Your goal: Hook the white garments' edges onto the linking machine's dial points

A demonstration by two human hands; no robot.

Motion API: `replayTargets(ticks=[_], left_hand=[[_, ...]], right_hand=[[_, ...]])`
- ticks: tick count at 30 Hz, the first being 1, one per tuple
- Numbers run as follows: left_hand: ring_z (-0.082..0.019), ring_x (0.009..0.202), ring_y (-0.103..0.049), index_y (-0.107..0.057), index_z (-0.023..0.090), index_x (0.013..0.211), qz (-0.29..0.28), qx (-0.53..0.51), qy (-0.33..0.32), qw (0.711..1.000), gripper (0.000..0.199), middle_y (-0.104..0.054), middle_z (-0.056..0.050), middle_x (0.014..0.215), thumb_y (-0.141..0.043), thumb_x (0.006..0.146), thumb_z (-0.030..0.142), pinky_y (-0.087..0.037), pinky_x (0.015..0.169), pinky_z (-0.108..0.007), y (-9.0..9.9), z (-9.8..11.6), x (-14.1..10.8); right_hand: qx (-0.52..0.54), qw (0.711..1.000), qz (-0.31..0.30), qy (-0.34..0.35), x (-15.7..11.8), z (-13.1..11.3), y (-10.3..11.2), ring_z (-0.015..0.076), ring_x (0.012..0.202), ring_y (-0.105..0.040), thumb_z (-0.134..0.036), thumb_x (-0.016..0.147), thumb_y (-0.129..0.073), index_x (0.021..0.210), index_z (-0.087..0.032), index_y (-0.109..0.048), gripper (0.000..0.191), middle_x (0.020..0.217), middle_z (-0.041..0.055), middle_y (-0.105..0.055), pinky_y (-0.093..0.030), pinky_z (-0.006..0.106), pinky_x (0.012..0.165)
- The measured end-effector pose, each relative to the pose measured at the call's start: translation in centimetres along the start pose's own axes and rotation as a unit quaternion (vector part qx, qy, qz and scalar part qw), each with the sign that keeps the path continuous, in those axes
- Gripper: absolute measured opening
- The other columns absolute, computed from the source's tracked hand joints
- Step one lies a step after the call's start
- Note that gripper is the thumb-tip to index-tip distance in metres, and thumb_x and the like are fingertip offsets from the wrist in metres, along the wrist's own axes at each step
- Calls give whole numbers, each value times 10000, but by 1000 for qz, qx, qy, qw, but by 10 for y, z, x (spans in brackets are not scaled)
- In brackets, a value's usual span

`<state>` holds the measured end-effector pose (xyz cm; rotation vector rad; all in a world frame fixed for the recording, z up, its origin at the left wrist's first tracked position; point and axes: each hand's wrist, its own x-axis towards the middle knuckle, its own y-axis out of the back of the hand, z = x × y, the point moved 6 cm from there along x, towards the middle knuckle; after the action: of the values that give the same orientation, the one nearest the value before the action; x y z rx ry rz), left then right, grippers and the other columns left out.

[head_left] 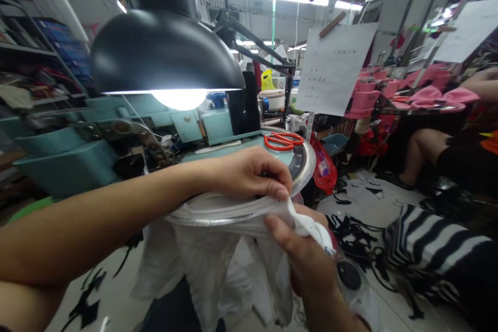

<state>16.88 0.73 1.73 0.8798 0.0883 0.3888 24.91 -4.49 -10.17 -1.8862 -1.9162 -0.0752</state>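
White fabric (218,264) is draped over the toothed metal rim (221,222) of a round machine plate and hangs down below it. My left hand (252,171) lies over the plate from the left, its thumb and fingers pinching the fabric's edge. Just below and to the right, my right hand (307,254) is closed on the same fabric, thumb on top, with a rolled white edge passing over its fingers. Orange-handled scissors (283,140) rest on the plate behind my left hand.
A black lamp (167,57) hangs low at upper left, above teal machine parts (70,161). A paper sheet (334,70) hangs behind the plate. A red bag (324,168) hangs right of it. Black scraps and a striped bundle (436,241) lie on the floor. Another person's leg (422,153) shows at right.
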Motion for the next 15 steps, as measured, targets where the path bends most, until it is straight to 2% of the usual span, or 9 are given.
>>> replayTargets(ticks=[6, 9, 12, 15], left_hand=[[-108, 708, -644, -721, 131, 849, 0, 0, -2, 1000, 111, -717, -33, 776, -678, 886, 227, -475, 678, -146, 0, -1, 1], [-117, 705, -646, -733, 138, 861, 5, 15, 0, 1000, 108, -719, -41, 782, -674, 887, 225, -478, 664, -164, 3, 2, 1], [-149, 762, -665, -761, 189, 895, -5, 53, -19, 998, 90, -729, -62, 818, -678, 884, 221, -500, 737, -216, 6, 12, -6], [-185, 808, -676, -789, 264, 892, -16, 98, -53, 994, 107, -738, -78, 822, -683, 881, 257, -493, 873, -292, 6, 25, -17]], right_hand=[[28, 999, 30, 8, 1, 3, 6, 95, 516, -363, -375, 761, -761, 635, -175, -670, 253, 524, -49, -424, -332, 227, 476], [21, 999, 43, 7, 1, 2, 7, 107, 507, -408, -381, 757, -756, 632, -181, -695, 243, 517, -38, -480, -362, 234, 471], [-7, 998, 60, 23, 1, -4, 9, 113, 488, -456, -367, 771, -743, 676, -197, -727, 196, 534, -28, -567, -390, 230, 457], [-46, 994, 47, 92, 0, -16, 7, 122, 520, -544, -320, 773, -744, 748, -215, -755, 108, 617, -14, -672, -446, 223, 500]])
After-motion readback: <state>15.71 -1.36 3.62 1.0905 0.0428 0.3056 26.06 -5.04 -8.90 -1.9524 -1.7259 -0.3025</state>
